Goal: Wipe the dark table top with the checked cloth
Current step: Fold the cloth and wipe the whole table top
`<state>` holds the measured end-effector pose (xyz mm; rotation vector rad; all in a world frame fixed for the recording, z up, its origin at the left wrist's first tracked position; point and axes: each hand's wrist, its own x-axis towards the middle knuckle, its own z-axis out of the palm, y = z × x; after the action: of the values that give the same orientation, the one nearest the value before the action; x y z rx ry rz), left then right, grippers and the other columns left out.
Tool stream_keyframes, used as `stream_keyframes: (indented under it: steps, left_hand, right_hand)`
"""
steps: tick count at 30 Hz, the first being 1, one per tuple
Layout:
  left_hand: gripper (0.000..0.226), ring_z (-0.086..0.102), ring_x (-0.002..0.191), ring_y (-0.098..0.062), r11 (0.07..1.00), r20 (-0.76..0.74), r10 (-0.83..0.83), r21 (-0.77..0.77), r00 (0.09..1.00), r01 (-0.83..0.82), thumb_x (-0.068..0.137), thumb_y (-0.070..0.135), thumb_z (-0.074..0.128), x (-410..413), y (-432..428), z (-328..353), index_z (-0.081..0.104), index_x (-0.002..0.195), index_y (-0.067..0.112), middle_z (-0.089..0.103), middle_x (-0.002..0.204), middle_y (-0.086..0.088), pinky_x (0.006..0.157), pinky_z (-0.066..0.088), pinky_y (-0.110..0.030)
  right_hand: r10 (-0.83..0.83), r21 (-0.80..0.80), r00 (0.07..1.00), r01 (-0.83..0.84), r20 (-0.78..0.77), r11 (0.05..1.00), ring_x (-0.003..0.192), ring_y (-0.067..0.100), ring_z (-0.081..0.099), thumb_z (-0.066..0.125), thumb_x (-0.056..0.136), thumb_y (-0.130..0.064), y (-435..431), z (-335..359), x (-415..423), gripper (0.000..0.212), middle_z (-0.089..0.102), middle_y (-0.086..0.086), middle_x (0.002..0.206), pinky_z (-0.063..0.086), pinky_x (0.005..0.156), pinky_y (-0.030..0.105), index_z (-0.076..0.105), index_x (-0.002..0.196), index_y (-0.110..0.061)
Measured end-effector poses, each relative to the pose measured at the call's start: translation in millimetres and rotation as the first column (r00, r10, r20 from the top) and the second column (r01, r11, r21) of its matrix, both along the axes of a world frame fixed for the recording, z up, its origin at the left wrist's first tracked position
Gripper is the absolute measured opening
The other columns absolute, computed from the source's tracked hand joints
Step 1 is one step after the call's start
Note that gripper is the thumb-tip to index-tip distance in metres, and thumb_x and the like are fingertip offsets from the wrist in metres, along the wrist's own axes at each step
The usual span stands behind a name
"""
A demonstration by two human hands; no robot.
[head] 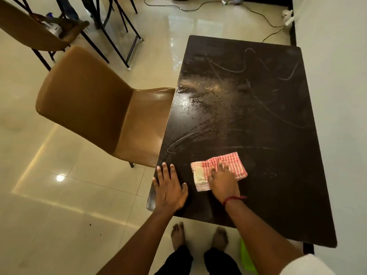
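The dark table top point(258, 120) runs away from me, with wet patches and curved wipe streaks on its middle and far part. A folded red-and-white checked cloth point(234, 161) lies on the near part of the table. My right hand point(223, 183) presses down on the cloth's near edge, fingers curled over it. My left hand point(168, 187) lies flat with fingers spread on the table's near left corner, holding nothing.
A brown padded chair point(103, 108) stands tucked against the table's left edge. More chairs and table legs point(111, 26) fill the far left. Cables point(266, 18) trail on the tiled floor beyond the table. A white wall point(337, 96) borders the right side. My bare feet point(198, 237) stand below the near edge, beside something green point(246, 259).
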<state>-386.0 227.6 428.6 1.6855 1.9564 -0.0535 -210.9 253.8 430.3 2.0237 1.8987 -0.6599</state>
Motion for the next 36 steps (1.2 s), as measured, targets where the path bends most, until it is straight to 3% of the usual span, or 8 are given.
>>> stream_keyframes:
  steps: [4, 8, 12, 15, 19, 23, 28, 36]
  left_hand:
    - [0.074, -0.013, 0.149, -0.030, 0.999, 0.036, -0.042, 0.002, 0.998, 0.042, 0.098, 0.040, 0.041, 23.6, 1.0, 2.4, 0.003, 0.154, 0.011, -0.005, 0.163, -0.013, 0.119, -0.002, -0.049]
    - [0.074, -0.008, 0.150, -0.027, 0.999, 0.058, -0.048, 0.009, 0.997, 0.048, 0.099, 0.036, 0.046, 34.8, -5.6, -0.2, 0.004, 0.154, 0.013, -0.001, 0.164, -0.010, 0.120, 0.001, -0.045]
    - [0.080, -0.007, 0.150, -0.029, 0.997, 0.025, -0.076, -0.005, 0.997, 0.077, 0.096, 0.050, 0.044, 44.9, -3.3, -4.8, 0.002, 0.155, 0.014, -0.002, 0.164, -0.010, 0.120, 0.004, -0.048]
    - [0.084, -0.011, 0.149, -0.031, 0.992, 0.012, -0.124, 0.005, 0.992, 0.124, 0.094, 0.058, 0.041, 55.5, 4.1, -6.4, 0.000, 0.155, 0.016, -0.006, 0.163, -0.011, 0.120, 0.003, -0.051]
    - [0.092, -0.015, 0.148, -0.033, 0.989, -0.015, -0.128, -0.081, 0.992, 0.127, 0.091, 0.059, 0.049, 58.6, 13.1, -7.7, -0.004, 0.155, 0.018, -0.016, 0.162, -0.012, 0.119, 0.003, -0.055]
    - [0.094, -0.016, 0.148, -0.034, 0.987, -0.044, -0.105, -0.126, 0.993, 0.099, 0.090, 0.051, 0.057, 62.7, 17.8, -11.5, -0.003, 0.155, 0.019, -0.019, 0.161, -0.011, 0.119, 0.005, -0.056]
    - [0.094, -0.015, 0.148, -0.035, 0.987, -0.055, -0.087, -0.137, 0.995, 0.079, 0.090, 0.046, 0.060, 66.4, 20.1, -13.2, -0.003, 0.155, 0.018, -0.018, 0.161, -0.011, 0.118, 0.006, -0.057]
    - [0.098, -0.014, 0.148, -0.037, 0.980, -0.045, -0.085, -0.183, 0.995, 0.076, 0.089, 0.044, 0.063, 69.6, 25.5, -8.4, -0.004, 0.155, 0.016, -0.017, 0.161, -0.013, 0.118, 0.010, -0.059]
  right_hand:
    - [0.128, -0.017, 0.988, -0.130, -0.080, 0.991, 0.144, 0.034, 0.019, 0.031, 0.099, -0.039, -4.9, -0.3, 3.0, 0.046, 0.019, 0.011, 0.159, 0.024, 0.114, 0.048, 0.048, 0.137, -0.020]
    - [-0.059, 0.014, 0.995, 0.061, -0.082, 0.998, 0.128, 0.031, 0.045, 0.033, 0.093, -0.047, 19.6, -6.6, 47.4, 0.050, 0.039, 0.009, 0.149, 0.044, 0.101, 0.042, 0.056, 0.128, -0.019]
    - [-0.026, 0.082, 0.998, 0.031, -0.060, 0.996, 0.132, 0.031, 0.041, 0.039, 0.097, -0.039, 4.5, 0.8, 70.2, 0.039, 0.038, 0.010, 0.150, 0.042, 0.102, 0.042, 0.059, 0.125, -0.020]
    - [0.032, 0.197, 0.997, -0.016, -0.077, 0.980, 0.145, 0.028, 0.021, 0.038, 0.098, -0.042, 2.6, 1.2, 69.0, 0.053, 0.026, 0.008, 0.157, 0.023, 0.117, 0.046, 0.037, 0.144, -0.016]
    - [0.106, 0.066, 0.988, -0.099, -0.111, 0.993, 0.147, 0.025, -0.015, 0.023, 0.099, -0.050, -0.4, -18.8, 69.9, 0.068, -0.021, 0.004, 0.158, -0.004, 0.118, 0.052, -0.004, 0.152, -0.017]
    - [0.146, 0.106, 0.984, -0.135, -0.107, 0.985, 0.147, 0.026, -0.015, 0.020, 0.098, -0.051, 3.4, -27.1, 95.0, 0.067, -0.029, 0.000, 0.154, -0.004, 0.118, 0.052, -0.007, 0.152, -0.020]
    - [-0.164, 0.081, 0.985, 0.167, -0.050, 0.983, 0.144, 0.044, -0.010, 0.028, 0.096, -0.052, 13.7, -27.7, 111.3, 0.068, -0.024, 0.006, 0.158, -0.001, 0.113, 0.063, -0.004, 0.151, -0.029]
    - [0.294, 0.094, 0.952, -0.286, -0.082, 0.954, 0.147, 0.037, -0.008, 0.009, 0.091, -0.057, -10.8, -21.0, 180.2, 0.066, -0.027, 0.000, 0.154, -0.004, 0.116, 0.051, -0.006, 0.151, -0.032]
